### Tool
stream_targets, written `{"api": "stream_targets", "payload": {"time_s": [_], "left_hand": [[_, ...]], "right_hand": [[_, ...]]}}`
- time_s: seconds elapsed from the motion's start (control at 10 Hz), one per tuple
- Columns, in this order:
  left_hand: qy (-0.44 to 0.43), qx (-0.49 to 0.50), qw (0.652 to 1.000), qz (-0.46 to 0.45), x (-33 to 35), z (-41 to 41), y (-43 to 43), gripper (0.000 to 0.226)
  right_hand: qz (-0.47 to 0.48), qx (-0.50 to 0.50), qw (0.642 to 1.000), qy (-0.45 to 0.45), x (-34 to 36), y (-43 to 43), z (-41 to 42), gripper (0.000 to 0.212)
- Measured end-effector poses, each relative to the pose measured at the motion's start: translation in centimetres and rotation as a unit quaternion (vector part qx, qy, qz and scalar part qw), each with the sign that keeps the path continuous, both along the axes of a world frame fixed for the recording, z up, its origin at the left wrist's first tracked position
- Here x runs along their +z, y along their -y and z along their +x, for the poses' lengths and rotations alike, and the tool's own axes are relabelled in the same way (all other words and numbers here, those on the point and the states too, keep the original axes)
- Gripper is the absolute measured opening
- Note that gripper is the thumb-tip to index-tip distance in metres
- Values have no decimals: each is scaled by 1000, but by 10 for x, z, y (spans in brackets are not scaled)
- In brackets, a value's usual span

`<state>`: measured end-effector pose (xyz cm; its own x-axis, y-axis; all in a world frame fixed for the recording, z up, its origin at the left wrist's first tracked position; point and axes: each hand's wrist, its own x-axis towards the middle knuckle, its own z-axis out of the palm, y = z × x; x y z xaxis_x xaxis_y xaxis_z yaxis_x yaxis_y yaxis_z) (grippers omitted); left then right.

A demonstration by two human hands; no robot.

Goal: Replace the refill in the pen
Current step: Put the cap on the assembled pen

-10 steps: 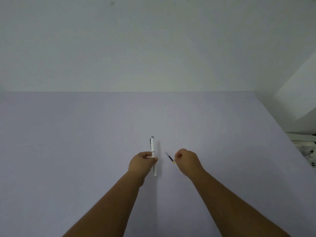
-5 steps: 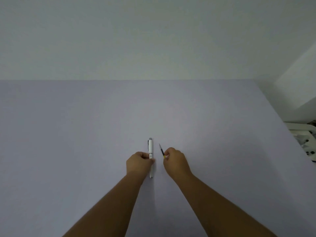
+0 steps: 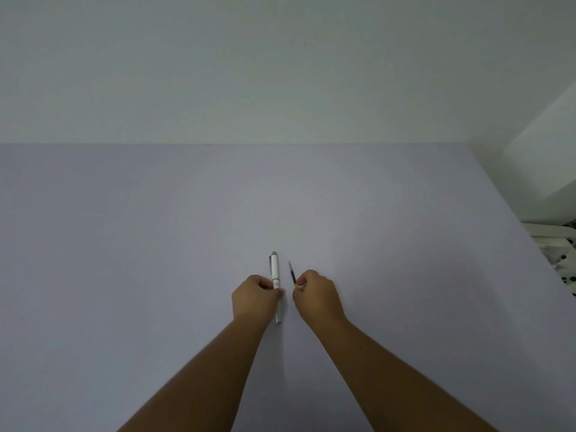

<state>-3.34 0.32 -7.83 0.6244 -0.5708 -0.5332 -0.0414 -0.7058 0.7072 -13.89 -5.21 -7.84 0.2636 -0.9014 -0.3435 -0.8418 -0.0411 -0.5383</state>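
A white pen with a grey cap end and a clip lies lengthwise on the pale lilac table, its tip pointing toward me. My left hand is closed around the pen's middle. Just to the right, my right hand pinches a thin dark refill at its yellow end. The refill points away from me, almost parallel to the pen and a small gap from it. My fingers hide the rest of the refill.
The table's right edge runs diagonally at the right. Beyond it sits a white object with black dots. A plain wall rises behind the table's far edge.
My right hand moved left with the refill, which turned from slanting to nearly parallel with the pen. My left hand stays on the pen.
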Motion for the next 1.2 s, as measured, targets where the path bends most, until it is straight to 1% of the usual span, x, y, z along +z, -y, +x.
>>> {"api": "stream_targets", "payload": {"time_s": [0.4, 0.9, 1.1, 1.2], "left_hand": [[25, -18, 999, 15, -4, 0, 2, 16], [46, -32, 998, 27, -5, 2, -2, 23], [36, -27, 999, 25, -1, 4, -4, 27], [41, -18, 999, 28, 7, 6, -6, 26]], "right_hand": [[12, -28, 999, 30, 2, -4, 1, 16], [18, -48, 998, 34, 1, -6, -3, 15], [21, -59, 998, 31, 4, -7, -4, 21], [2, -59, 998, 16, 10, -6, -4, 24]]}}
